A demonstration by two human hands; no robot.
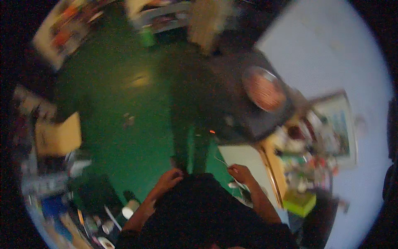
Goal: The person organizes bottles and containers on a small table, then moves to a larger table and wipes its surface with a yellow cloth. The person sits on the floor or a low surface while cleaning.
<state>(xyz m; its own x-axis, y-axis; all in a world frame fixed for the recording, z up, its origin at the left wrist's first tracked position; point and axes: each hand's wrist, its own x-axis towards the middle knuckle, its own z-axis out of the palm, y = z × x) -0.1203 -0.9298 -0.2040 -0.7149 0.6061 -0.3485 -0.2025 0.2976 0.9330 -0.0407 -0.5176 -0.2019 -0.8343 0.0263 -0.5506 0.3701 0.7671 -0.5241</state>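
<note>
Blur softens the whole view. My left hand (170, 179) is by the front of my dark clothing, thumb and fingers slightly apart, with no object visible in it. On the other side, my right hand (241, 173) is curled around a thin pale strand or stick (221, 161), whose free end points away from me and to the left. Just beyond that hand is the side of a pale cabinet (241, 155). A white-tipped object (232, 185), too blurred to name, shows below the right hand.
Ahead right, a dark table (217, 90) bears a round container (265, 90) with orange-pink contents. A cluttered wooden top (275, 168) holds a yellow-green box (299, 202) beside a framed picture (347, 130). Green floor (130, 102) spreads left; a cardboard box (59, 137) and white cup (128, 212) are leftward.
</note>
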